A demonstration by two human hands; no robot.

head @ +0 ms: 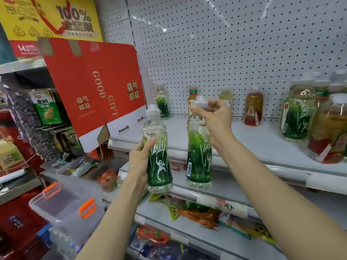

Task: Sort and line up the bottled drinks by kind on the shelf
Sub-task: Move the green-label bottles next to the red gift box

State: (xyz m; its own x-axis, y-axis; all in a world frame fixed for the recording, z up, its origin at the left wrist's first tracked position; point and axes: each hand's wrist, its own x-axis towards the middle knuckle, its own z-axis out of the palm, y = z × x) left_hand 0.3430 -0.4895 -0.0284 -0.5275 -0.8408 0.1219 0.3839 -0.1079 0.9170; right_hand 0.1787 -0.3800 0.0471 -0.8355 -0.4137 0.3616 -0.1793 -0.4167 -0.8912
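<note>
Green-labelled bottles (159, 162) (199, 156) gripped, one in each of the hands (139, 160) (214, 117).

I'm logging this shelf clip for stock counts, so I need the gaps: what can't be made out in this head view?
- Cap of the right bottle: hidden by the right hand and its fingers.
- Part of the left bottle label: covered by the left hand.
- Bottles at the right edge: cut off, blurred, count unclear.
- Back-row bottles: labels too small to read.
</note>
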